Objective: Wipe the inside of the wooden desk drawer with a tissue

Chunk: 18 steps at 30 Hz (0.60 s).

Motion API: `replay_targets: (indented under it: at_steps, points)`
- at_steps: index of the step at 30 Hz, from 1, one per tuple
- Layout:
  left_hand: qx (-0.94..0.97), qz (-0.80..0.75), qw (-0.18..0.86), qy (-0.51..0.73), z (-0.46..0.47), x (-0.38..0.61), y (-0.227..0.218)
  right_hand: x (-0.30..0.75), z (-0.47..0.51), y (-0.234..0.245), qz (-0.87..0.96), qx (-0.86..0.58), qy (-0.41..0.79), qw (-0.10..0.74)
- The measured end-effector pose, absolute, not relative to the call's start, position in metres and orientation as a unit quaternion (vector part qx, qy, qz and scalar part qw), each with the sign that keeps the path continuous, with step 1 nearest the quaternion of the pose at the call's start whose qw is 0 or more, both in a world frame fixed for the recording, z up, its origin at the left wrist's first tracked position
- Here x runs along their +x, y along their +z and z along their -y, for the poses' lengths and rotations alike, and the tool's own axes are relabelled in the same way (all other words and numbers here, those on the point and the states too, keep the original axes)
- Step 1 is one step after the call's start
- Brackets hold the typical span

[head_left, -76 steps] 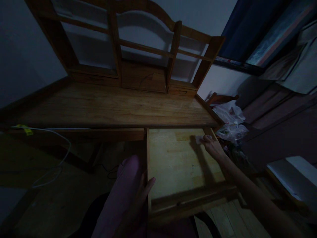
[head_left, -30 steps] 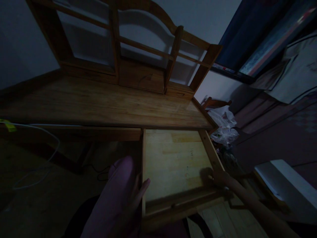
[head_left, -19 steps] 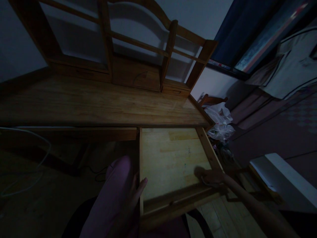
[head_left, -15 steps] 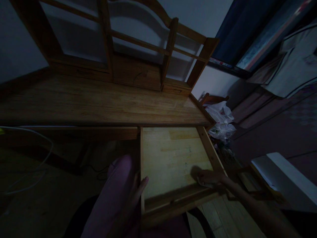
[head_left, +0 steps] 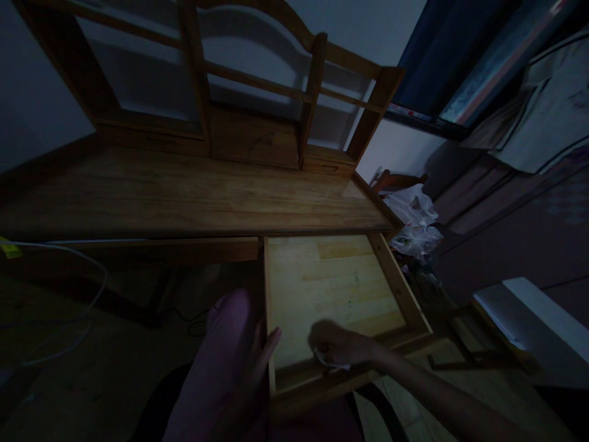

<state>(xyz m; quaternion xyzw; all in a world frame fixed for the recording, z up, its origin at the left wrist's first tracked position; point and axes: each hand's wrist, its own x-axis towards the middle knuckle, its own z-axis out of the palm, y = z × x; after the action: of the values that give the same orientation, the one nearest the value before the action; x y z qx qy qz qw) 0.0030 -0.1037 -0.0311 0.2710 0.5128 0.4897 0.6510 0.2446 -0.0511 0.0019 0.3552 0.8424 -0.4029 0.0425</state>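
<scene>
A wooden drawer (head_left: 294,276) is pulled out of the desk above my lap, its pale bottom bare apart from small dark marks. My right hand (head_left: 338,347) is inside it by the front wall, closed around a thin white cloth (head_left: 340,367). Only the cloth's lower edge shows below the fingers; it may be a tissue. At the drawer's left wall is my left hand (head_left: 263,356), gripping it with a fingertip over the top edge. The rest of that hand is outside the drawer, dim and partly hidden.
The wooden desktop (head_left: 207,193) with its shelf unit (head_left: 257,138) lies beyond the drawer. Plastic bags (head_left: 414,212) hang at the right end. A pale cable (head_left: 99,270) loops at left. My pink-clad knee (head_left: 234,313) is beside the drawer, and a stool (head_left: 478,344) stands at right.
My right hand has moved left along the drawer's front with the white cloth, from near the right corner towards the middle-left. My left hand has stayed at the left wall.
</scene>
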Motion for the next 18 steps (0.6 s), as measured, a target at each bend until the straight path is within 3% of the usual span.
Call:
replay_targets:
  at_steps: [10, 18]
  points:
    - [0.286, -0.516, 0.648, 0.483, 0.101, 0.006, -0.045, 0.209, 0.063, -0.017, -0.867, 0.336, -0.369, -0.004]
    - [0.264, -0.539, 0.664, 0.446, 0.116, -0.004, -0.055, 0.160, 0.072, 0.012, -0.848, 0.341, -0.405, 0.034]
